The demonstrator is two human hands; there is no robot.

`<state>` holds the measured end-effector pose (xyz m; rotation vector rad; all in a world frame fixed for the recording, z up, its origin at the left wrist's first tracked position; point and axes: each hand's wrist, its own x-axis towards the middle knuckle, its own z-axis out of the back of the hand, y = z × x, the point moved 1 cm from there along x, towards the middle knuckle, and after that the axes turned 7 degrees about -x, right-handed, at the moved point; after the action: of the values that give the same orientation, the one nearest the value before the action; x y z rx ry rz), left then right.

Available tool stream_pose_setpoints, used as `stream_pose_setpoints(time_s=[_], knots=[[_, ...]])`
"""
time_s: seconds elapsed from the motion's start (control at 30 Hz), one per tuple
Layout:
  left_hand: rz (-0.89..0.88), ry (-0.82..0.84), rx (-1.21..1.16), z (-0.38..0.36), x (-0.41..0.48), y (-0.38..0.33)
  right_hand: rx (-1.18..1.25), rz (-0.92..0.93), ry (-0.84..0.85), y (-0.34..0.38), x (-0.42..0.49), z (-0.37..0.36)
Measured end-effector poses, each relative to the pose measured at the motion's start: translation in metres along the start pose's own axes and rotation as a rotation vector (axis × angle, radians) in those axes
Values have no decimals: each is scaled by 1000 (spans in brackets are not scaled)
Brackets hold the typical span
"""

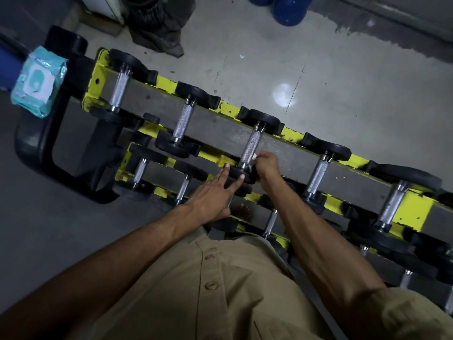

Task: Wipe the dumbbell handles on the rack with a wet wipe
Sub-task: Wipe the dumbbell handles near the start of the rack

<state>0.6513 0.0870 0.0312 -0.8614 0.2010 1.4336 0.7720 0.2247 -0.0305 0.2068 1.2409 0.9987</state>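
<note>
A yellow rack [416, 207] runs from upper left to lower right and carries several black dumbbells with knurled steel handles. My right hand [267, 163] pinches a small white wet wipe [255, 157] against the near end of the third handle [252, 144] on the top tier. My left hand [215, 192] lies flat, fingers spread, on that dumbbell's near black head [241, 174]. Most of the wipe is hidden inside my fingers.
A teal pack of wet wipes [36, 82] rests on a black frame at the rack's left end. Lower tiers hold more dumbbells. A dark rag [157, 33] and blue balls [289, 8] lie on the grey floor beyond the rack.
</note>
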Motion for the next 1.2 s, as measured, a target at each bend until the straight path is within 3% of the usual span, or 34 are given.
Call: stream_pose_setpoints(time_s=[0.1,0.3,0.47,0.63,0.87,1.2], knots=[[-18,10,10,4,-2,1,-65,63,-6,-5,2,-4],[-37,24,1,7,-3,2,-500,227,69,-17,6,11],[-52,34,-11,11,-3,6,-338,186,-21,-28,9,12],[-71,62,-11,14,-2,10,-75,86,-237,3,29,7],[-85,70,-7,18,-4,11,-22,111,47,-4,-7,17],[-87,72,10,19,-4,10,-26,132,22,-7,2,16]])
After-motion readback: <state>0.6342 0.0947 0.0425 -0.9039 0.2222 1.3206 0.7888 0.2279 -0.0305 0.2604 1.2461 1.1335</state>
